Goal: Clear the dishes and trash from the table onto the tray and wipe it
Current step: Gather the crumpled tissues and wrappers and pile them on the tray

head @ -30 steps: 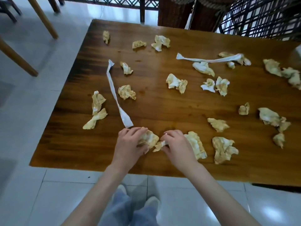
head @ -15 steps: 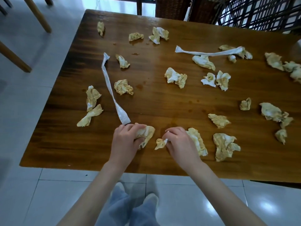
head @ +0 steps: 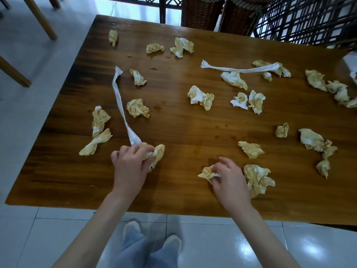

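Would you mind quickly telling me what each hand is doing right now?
Left hand: fingers curled round a stained crumpled napkin on the table.
Right hand: fingers pinching a smaller stained napkin wad.

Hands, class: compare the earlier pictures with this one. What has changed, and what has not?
The hands have drawn apart. The left hand keeps its grip on one stained napkin; the right hand has pulled a smaller wad rightward, away from it, still pinched. The twisted strip and the other scattered napkins on the table lie as before.
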The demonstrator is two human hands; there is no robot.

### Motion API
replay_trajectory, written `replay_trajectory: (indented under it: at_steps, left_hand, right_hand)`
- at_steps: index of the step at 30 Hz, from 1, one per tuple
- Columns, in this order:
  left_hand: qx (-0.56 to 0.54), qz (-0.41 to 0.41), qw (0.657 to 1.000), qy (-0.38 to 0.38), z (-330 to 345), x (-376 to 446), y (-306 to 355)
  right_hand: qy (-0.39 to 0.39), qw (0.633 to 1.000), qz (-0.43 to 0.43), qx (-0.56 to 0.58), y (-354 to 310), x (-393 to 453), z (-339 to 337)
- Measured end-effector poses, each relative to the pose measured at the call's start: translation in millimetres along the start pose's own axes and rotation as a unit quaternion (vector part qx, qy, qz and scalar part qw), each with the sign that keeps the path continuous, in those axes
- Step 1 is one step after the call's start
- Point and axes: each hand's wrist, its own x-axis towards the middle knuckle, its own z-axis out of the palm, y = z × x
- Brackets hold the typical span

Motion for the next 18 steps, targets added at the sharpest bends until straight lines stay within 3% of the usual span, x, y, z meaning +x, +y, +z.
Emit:
replay_trajectory:
  at_steps: [7, 12, 18]
  left_hand:
    - [0.022, -0.029, 0.999, 0.038, -11.8, 2.4, -2.5]
    - [0.046, -0.077, 0.995, 0.05, -24.9, 22.6, -30.6]
    - [0.042, -0.119, 0.989, 0.075, -20.9, 61.2, -47.5]
  right_hand:
    - [0.023, 0.998, -0.051, 0.03, -2.7, 4.9, -0.3]
    - [0.068, 0.991, -0.095, 0.067, -34.9, 26.0, -1.5]
    - [0.062, 0.989, -0.124, 0.06, -68.2, 51.4, 1.6]
